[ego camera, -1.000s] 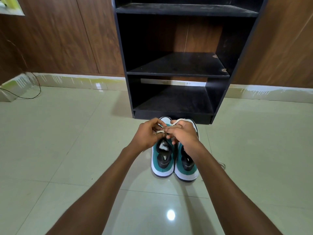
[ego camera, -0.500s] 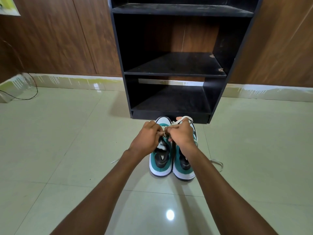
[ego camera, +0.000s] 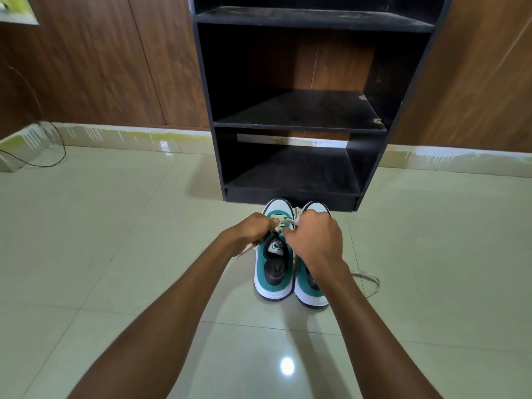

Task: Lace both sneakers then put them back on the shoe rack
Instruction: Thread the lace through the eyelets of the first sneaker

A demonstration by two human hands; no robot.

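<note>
Two green-and-white sneakers stand side by side on the tiled floor, toes toward the rack: the left sneaker [ego camera: 273, 272] and the right sneaker [ego camera: 309, 289]. A cream lace [ego camera: 283, 221] crosses the left sneaker's front eyelets. My left hand [ego camera: 250, 230] pinches the lace on the shoe's left side. My right hand [ego camera: 315, 240] grips the other end, over the right sneaker, hiding most of that shoe's upper. A loose lace end [ego camera: 370, 280] loops on the floor right of the shoes. The black shoe rack [ego camera: 299, 129] stands just beyond.
Brown wooden wall panels [ego camera: 115, 67] run behind the rack. A thin black cable [ego camera: 54, 159] lies on the floor at far left by the skirting. Glossy tiles [ego camera: 115, 254] surround the shoes.
My hands have drawn slightly apart, and the lace now shows crossing the left sneaker's front. The view has shifted a little; the shoes have stayed in place.
</note>
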